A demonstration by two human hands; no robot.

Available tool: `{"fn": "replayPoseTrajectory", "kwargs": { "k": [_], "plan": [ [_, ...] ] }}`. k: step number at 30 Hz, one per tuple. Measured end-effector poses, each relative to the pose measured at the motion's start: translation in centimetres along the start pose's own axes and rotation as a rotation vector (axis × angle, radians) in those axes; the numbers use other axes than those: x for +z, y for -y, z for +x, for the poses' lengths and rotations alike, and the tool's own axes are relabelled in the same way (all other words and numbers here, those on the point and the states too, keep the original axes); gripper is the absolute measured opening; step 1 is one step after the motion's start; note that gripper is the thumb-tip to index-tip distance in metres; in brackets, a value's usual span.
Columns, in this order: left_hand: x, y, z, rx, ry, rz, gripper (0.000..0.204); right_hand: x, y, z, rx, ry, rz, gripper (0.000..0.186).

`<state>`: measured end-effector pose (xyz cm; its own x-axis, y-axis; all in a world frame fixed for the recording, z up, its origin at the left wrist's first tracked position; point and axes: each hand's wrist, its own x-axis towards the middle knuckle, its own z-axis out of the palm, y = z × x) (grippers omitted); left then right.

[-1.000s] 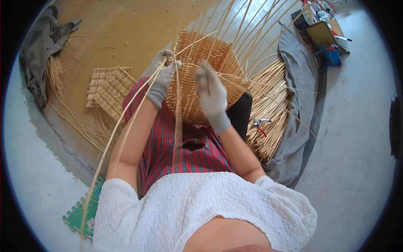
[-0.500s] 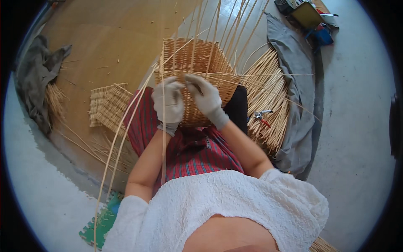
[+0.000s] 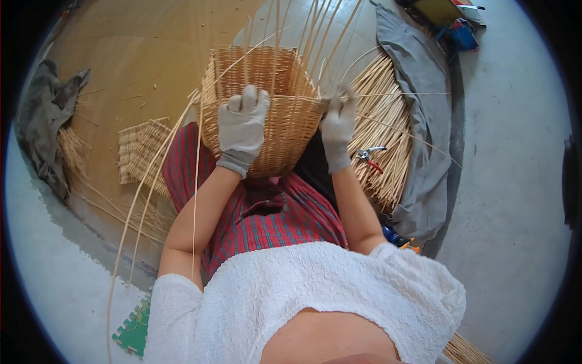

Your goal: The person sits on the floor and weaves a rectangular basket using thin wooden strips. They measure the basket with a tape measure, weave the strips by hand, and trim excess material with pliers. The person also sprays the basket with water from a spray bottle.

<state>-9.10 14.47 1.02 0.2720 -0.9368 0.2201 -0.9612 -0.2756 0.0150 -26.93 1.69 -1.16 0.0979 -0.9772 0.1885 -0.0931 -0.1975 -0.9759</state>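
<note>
"Where's the basket?"

"Right in front of me, at my lap: a woven basket (image 3: 276,136), its mouth facing up and away, just above the red striped cloth (image 3: 273,212) over my legs. Bare rods (image 3: 318,36) stand up from it."

"And your left hand?"

"My gloved left hand (image 3: 242,124) lies against the near wall, back of the hand toward me, its grip closed over the rim with the fingers bent."

"The right one?"

"My right hand (image 3: 338,124), gloved too, is at the right-hand corner of the rim. It's blurred, so I can't tell whether that grip is closed on a strand or open."

"Any loose ends?"

"Long strands (image 3: 148,167) run from the left corner down past my left forearm, and thin strands (image 3: 418,93) reach out on the right."

"What's lying about you?"

"To my right, a thick bundle of rods (image 3: 385,130) beside a grey cloth (image 3: 424,176), with red-handled pruning shears (image 3: 371,159) on top of it. To my left, flat woven panels (image 3: 138,148) overlap on the floor (image 3: 154,42), and lower down there's a green mat (image 3: 134,327) with a notched edge."
</note>
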Motion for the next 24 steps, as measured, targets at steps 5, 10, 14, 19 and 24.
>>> {"fn": "replayPoseTrajectory", "kwargs": {
  "k": [5, 10, 14, 19, 24],
  "plan": [
    [1.3, -7.7, 2.9, 0.040, 0.078, -0.324, 0.062, -2.1, 1.8, 2.7, -0.461, 0.063, -1.053, 0.049],
    [1.6, -6.9, 4.4, 0.099, 0.095, -0.375, 0.055, -0.8, 3.6, 5.9, -0.336, -0.028, -1.121, 0.049],
    [2.9, -2.2, -0.6, 0.087, -0.306, -0.756, 0.049, 6.1, 8.8, -1.7, -0.123, 0.575, 0.099, 0.051],
    [3.1, 5.0, -6.3, -0.353, -0.530, -0.659, 0.051, 17.7, 8.0, -1.3, -0.004, 0.690, -0.182, 0.119],
    [3.6, 7.9, -5.7, -0.303, -0.503, -0.665, 0.047, 24.5, 5.6, 1.3, 0.717, 0.397, 0.252, 0.121]
  ]
}}
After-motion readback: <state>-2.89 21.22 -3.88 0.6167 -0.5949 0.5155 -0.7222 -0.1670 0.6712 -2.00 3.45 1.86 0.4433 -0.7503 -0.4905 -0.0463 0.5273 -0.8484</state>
